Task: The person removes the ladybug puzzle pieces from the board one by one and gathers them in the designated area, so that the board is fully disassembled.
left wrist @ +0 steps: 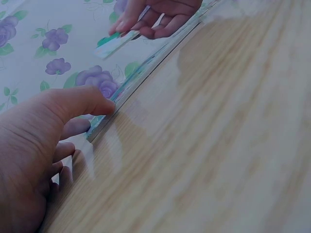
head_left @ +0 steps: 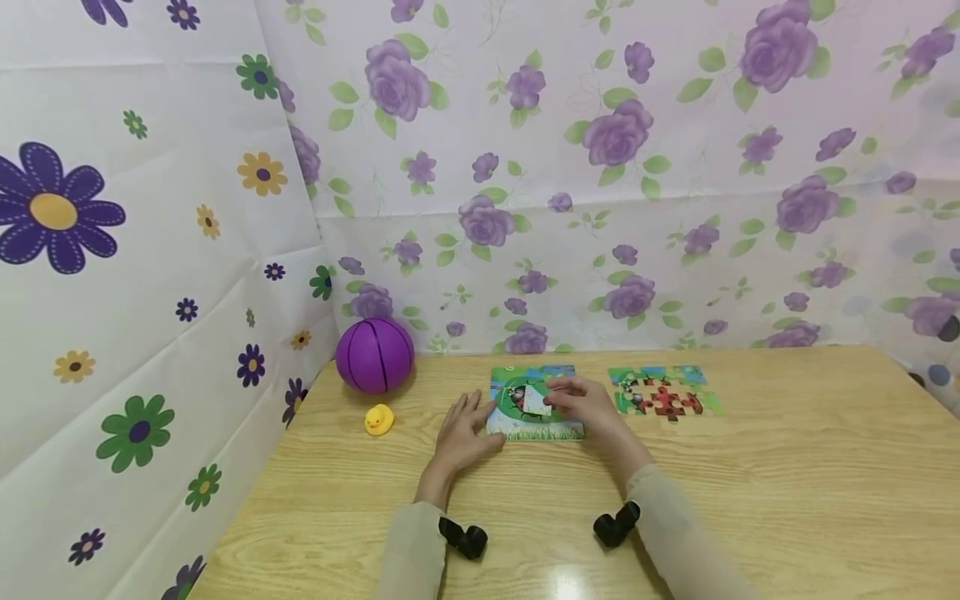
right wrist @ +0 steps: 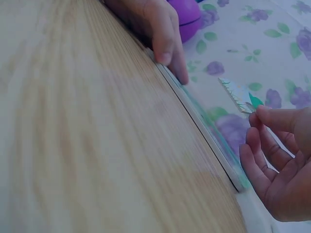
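Note:
A picture puzzle board (head_left: 525, 428) with a ladybug on green leaf and grass lies flat on the table. My left hand (head_left: 463, 435) rests at its left side, thumb and forefinger touching the near left corner, fingers spread loosely. Above the board my right hand (head_left: 588, 404) pinches a puzzle piece (right wrist: 236, 95) between thumb and fingers. The piece is mostly white with a green patch and a grassy edge, and it is held clear of the board, tilted. Part of the ladybug picture is hidden behind it.
To the board's right lies a cluster of joined puzzle pieces (head_left: 663, 402) showing red, green and blue. A purple ball (head_left: 375, 356) and a yellow rubber duck (head_left: 379, 420) stand on the left of the wooden table (head_left: 810, 467). Flowered cloth (head_left: 562, 167) hangs behind.

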The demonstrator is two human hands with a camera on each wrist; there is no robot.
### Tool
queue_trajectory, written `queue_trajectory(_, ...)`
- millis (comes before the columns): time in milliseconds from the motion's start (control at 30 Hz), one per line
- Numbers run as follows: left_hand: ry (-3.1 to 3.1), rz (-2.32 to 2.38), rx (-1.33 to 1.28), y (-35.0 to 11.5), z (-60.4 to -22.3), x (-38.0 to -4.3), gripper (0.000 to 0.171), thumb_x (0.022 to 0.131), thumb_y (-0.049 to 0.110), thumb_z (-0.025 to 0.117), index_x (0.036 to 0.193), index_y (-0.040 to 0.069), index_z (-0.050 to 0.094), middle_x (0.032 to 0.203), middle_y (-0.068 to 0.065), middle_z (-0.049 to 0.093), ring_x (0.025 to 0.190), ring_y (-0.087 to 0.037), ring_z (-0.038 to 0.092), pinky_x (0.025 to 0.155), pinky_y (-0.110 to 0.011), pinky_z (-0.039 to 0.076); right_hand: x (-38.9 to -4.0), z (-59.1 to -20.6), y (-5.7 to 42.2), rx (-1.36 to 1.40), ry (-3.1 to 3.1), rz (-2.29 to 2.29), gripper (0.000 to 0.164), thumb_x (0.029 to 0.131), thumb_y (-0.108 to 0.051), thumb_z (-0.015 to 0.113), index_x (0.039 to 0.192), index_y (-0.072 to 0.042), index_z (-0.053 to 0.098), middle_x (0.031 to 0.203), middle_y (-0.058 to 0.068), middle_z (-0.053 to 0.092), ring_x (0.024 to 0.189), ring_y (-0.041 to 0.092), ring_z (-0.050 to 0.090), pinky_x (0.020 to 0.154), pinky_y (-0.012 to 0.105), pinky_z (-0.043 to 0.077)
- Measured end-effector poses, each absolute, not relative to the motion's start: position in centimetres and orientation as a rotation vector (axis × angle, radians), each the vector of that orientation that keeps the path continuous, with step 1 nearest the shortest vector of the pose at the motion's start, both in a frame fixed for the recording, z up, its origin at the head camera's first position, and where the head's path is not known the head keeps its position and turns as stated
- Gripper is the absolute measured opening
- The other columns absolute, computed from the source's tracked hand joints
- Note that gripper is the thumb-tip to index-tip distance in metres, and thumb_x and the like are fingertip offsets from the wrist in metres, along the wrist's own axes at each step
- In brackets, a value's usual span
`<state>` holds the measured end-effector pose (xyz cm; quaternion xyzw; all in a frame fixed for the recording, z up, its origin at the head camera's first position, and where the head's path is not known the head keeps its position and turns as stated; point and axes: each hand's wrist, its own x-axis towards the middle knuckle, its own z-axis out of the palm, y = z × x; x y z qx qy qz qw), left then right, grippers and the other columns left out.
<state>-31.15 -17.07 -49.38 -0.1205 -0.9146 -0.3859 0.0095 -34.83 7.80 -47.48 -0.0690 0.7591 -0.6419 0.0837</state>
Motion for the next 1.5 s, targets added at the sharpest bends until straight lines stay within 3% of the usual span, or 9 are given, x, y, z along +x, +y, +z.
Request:
queue_trajectory(167,-2.848,-1.224,-0.359,-17.0,-49.4,-31.1,0.069,0.081,0.035,0.068,0.144,0.013,0.049,0.161,-0.016,0.026,0.152,-0.038,0.012,0.125,-0.058,0.008,-34.8,-47.5,10.3,-0.202,2.32,-1.892,0.039,0.095,-0.022,0.064,0.128,-0.002,0.06,0.114,0.011,0.069,0.085,0.01,0.061,0.074,0.027,0.056)
queue_trajectory(400,-2.852,-1.238,-0.361,-17.0,-49.6,-31.2,0.069,0.081,0.034,0.068,0.145,0.013,0.048,0.161,-0.016,0.025,0.153,-0.036,0.011,0.126,-0.056,0.007,-34.5,-47.9,13.9,-0.129,2.426,-1.809,0.039,0.093,-0.026,0.066,0.125,-0.005,0.062,0.099,0.002,0.069,0.073,0.011,0.053,0.064,0.026,0.049)
queue_trajectory(600,-2.823,-1.281,-0.342,-17.1,-49.6,-31.2,0.069,0.08,0.034,0.069,0.144,0.013,0.05,0.161,-0.015,0.026,0.153,-0.036,0.011,0.125,-0.059,0.007,-34.1,-47.6,17.2,-0.119,2.49,-1.713,0.048,0.092,-0.036,0.067,0.13,-0.007,0.06,0.118,0.012,0.069,0.084,0.01,0.057,0.069,0.025,0.052)
queue_trajectory(833,-2.831,-1.281,-0.344,-17.0,-49.6,-31.2,0.07,0.079,0.034,0.069,0.144,0.013,0.05,0.161,-0.015,0.026,0.153,-0.037,0.011,0.125,-0.059,0.006,-33.4,-47.9,20.2,-0.18,2.507,-1.689,0.044,0.091,-0.033,0.068,0.122,-0.003,0.063,0.101,-0.008,0.072,0.084,0.002,0.064,0.07,0.023,0.055)
queue_trajectory(967,-2.828,-1.284,-0.344,-17.0,-49.4,-31.2,0.07,0.08,0.034,0.069,0.143,0.013,0.05,0.161,-0.015,0.026,0.153,-0.037,0.011,0.126,-0.058,0.006,-33.3,-48.2,21.4,-0.264,2.509,-1.657,0.038,0.092,-0.028,0.068,0.118,-0.001,0.064,0.099,-0.013,0.068,0.083,0.0,0.063,0.068,0.022,0.056)
queue_trajectory(1100,-2.831,-1.298,-0.331,-16.9,-49.3,-31.1,0.07,0.08,0.033,0.07,0.143,0.013,0.05,0.162,-0.014,0.025,0.153,-0.036,0.011,0.125,-0.058,0.005,-33.2,-48.3,22.3,-0.25,2.498,-1.628,0.038,0.09,-0.026,0.07,0.117,0.001,0.064,0.096,-0.009,0.07,0.075,0.005,0.061,0.065,0.023,0.056)
queue_trajectory(1200,-2.833,-1.294,-0.331,-16.9,-49.3,-31.0,0.07,0.079,0.033,0.07,0.143,0.012,0.05,0.161,-0.015,0.025,0.153,-0.037,0.011,0.125,-0.059,0.005,-33.1,-48.2,22.6,-0.276,2.507,-1.599,0.038,0.091,-0.023,0.069,0.117,0.004,0.065,0.105,0.007,0.073,0.074,0.005,0.061,0.063,0.024,0.056)
queue_trajectory(1333,-2.829,-1.296,-0.336,-16.9,-49.3,-31.0,0.07,0.079,0.033,0.07,0.143,0.012,0.051,0.161,-0.015,0.026,0.153,-0.038,0.011,0.125,-0.059,0.005,-33.0,-48.1,22.5,-0.331,2.576,-1.501,0.035,0.092,-0.023,0.068,0.114,0.004,0.067,0.123,0.024,0.065,0.078,0.002,0.061,0.063,0.025,0.056)
queue_trajectory(1500,-2.832,-1.287,-0.338,-16.8,-49.3,-31.2,0.07,0.079,0.033,0.07,0.143,0.012,0.05,0.161,-0.015,0.025,0.153,-0.037,0.011,0.125,-0.059,0.006,-32.7,-47.9,22.3,-0.339,2.633,-1.435,0.03,0.092,-0.022,0.068,0.11,0.002,0.069,0.122,0.024,0.066,0.076,0.005,0.06,0.06,0.024,0.054)
